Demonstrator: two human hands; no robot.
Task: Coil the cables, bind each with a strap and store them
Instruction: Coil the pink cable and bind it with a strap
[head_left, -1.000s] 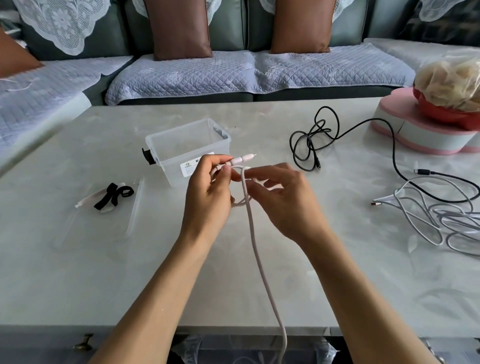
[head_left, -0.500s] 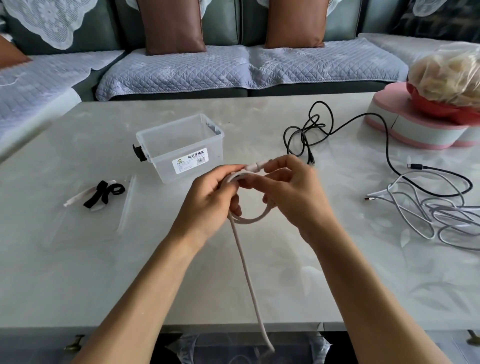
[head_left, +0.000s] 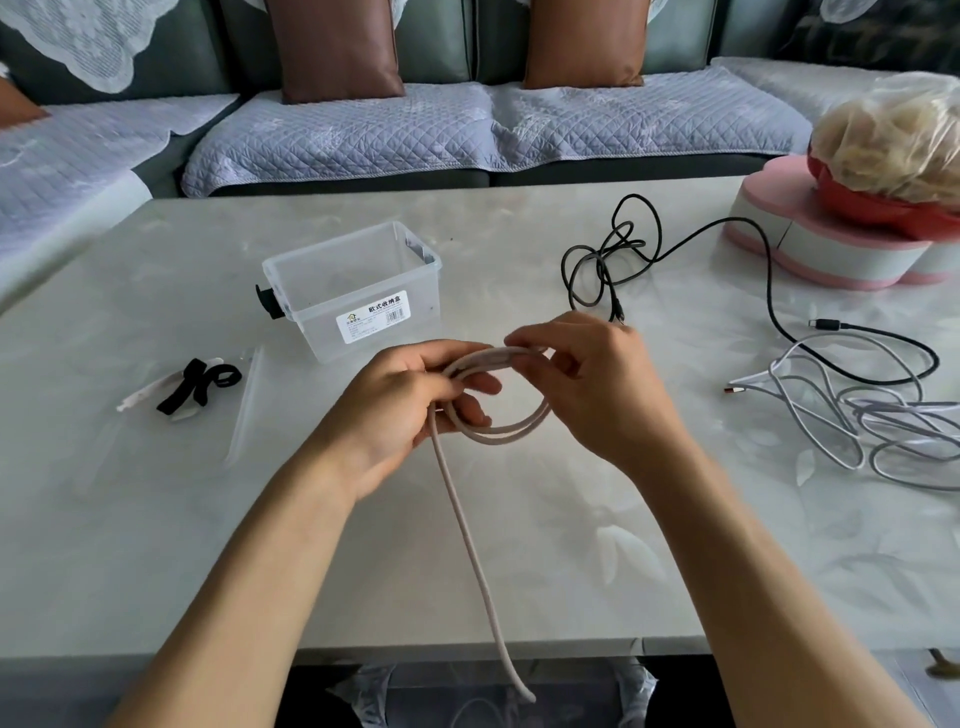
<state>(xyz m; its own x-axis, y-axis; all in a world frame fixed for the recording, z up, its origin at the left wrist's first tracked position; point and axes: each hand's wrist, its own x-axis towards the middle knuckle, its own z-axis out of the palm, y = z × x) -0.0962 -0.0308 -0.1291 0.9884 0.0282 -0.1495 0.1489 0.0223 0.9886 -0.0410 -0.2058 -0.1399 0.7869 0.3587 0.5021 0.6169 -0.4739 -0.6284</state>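
A pale pink cable forms two loops above the table, and its tail runs down past the table's front edge. My left hand grips the loops on their left side. My right hand pinches the top of the loops. Behind my hands stands a clear plastic storage box with a white label. Black straps lie to the left on a clear plastic bag. A loose black cable and a tangled white cable lie on the right.
The pale marble table fills the view. A pink and white heart-shaped box with a red bowl and bagged contents stands at the back right. A sofa with brown cushions runs behind the table.
The single loop has grown to two wider loops. Both hands have dropped nearer the table, and the cable's tail has been drawn up.
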